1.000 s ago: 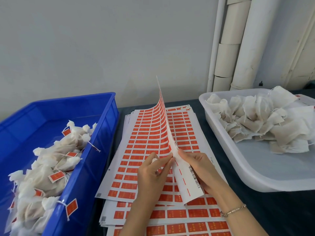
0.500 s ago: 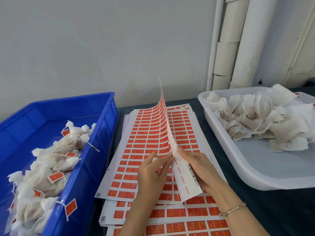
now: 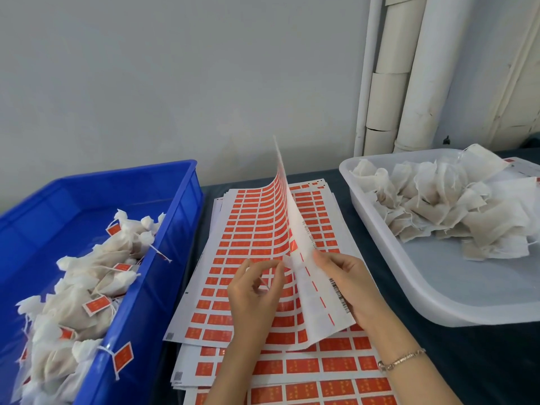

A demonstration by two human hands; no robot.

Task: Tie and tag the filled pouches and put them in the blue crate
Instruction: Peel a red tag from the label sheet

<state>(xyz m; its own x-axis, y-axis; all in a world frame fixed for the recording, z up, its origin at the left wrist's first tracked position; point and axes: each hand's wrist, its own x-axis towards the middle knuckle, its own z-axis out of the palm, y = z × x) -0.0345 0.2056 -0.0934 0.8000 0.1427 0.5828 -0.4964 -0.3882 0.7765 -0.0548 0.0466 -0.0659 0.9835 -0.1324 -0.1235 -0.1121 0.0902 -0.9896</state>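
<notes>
Since the earlier frame the left hand (image 3: 253, 290) has curled: its fingers (image 3: 274, 268), formerly laid out straight toward the fold, now bend inward, and thumb and forefinger pinch at the printed face of the raised sheet (image 3: 295, 217). The raised sheet is a white paper sheet of small red rectangular tags, curled up from the stack of like sheets (image 3: 321, 366) that runs from the desk's near edge toward its far edge. The right hand (image 3: 347, 283) grips the sheet's turned-back white underside, thumb in front and the other fingers hidden behind the paper. Whether the left fingers have freed a tag cannot be made out.

The untied pale fabric pouches (image 3: 438, 209) lie heaped in the white plastic tray (image 3: 377, 258) at the desk's right edge, well apart from the right hand. The tied pouches with red tags (image 3: 87, 290) fill the blue plastic crate (image 3: 175, 217) at the left edge, near the left hand. One tag hangs over the crate's rim.

Crate and tray are both cut off by the frame. Strips of dark desk (image 3: 482, 363) show between stack and tray, and a narrower strip between stack and crate.
</notes>
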